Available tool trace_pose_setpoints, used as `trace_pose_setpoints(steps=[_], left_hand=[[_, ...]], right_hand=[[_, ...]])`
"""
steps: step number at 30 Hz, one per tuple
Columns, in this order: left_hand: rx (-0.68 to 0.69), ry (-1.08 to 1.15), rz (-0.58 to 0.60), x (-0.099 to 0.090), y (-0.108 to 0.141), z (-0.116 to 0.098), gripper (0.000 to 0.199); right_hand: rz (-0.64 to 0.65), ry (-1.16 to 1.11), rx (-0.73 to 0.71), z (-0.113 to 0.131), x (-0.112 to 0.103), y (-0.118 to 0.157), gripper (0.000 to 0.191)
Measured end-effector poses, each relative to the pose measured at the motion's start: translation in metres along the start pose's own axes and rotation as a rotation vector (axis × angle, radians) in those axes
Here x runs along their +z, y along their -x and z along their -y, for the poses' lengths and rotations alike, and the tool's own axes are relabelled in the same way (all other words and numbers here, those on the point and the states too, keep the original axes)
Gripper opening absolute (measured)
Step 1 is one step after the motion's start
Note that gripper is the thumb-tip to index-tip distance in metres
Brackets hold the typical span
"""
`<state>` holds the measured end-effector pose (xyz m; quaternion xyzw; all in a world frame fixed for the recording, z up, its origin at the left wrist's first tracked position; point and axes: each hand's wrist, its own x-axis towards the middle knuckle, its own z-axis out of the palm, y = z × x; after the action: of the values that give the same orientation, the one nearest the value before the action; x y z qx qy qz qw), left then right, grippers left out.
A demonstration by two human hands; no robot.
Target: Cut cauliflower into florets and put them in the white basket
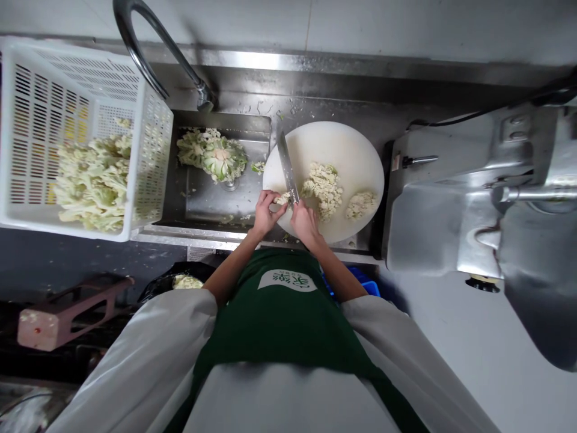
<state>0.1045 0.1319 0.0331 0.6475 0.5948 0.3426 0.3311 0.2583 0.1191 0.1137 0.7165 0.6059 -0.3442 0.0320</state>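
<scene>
My right hand [305, 221] is closed round the handle of a knife [285, 163], whose blade points away from me over the left part of a round white cutting board [360, 144]. At the board's left edge, my left hand [267, 211] pinches a small cauliflower floret [282, 198] close beside the blade. Right of the knife lies a cauliflower piece [325, 187], its florets facing up. Another, smaller cauliflower piece [361, 205] rests near the board's right edge. My fingers partly cover the floret and hide the knife handle.
Cauliflower heads [220, 157] lie in the steel sink [198, 195] to the left, under a curved faucet [155, 30]. Further left stands a white plastic basket [151, 156] holding cut cauliflower [97, 180]. A metal slicing machine [424, 210] stands close to the board's right.
</scene>
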Motion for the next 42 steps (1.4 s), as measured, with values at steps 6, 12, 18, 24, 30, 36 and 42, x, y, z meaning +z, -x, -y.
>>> trace_pose_setpoints(steps=[6,12,18,24,30,36,42], left_hand=[[0.035,-0.001,0.016,-0.007,0.007,0.006,0.025],[0.073,-0.054,-0.059,-0.004,0.019,0.007,0.023],[0.067,-0.019,-0.031,0.0,0.017,0.01,0.024],[0.056,-0.043,0.001,-0.008,0.014,0.015,0.02],[0.026,-0.134,-0.058,-0.022,0.025,0.035,0.016],[-0.016,-0.143,-0.06,-0.011,0.024,0.04,0.017],[-0.018,-0.132,-0.02,-0.013,0.017,0.041,0.019]], right_hand=[[-0.004,-0.006,-0.03,0.005,0.0,-0.023,0.037],[-0.049,0.027,-0.05,0.001,-0.015,-0.014,0.04],[-0.035,0.084,-0.059,0.006,-0.009,0.018,0.043],[0.03,0.085,-0.125,0.02,0.007,-0.007,0.035],[0.032,0.085,-0.118,0.006,-0.004,-0.02,0.033],[-0.012,0.165,-0.128,0.009,-0.003,0.008,0.041],[0.051,0.164,-0.158,0.026,0.001,-0.005,0.038]])
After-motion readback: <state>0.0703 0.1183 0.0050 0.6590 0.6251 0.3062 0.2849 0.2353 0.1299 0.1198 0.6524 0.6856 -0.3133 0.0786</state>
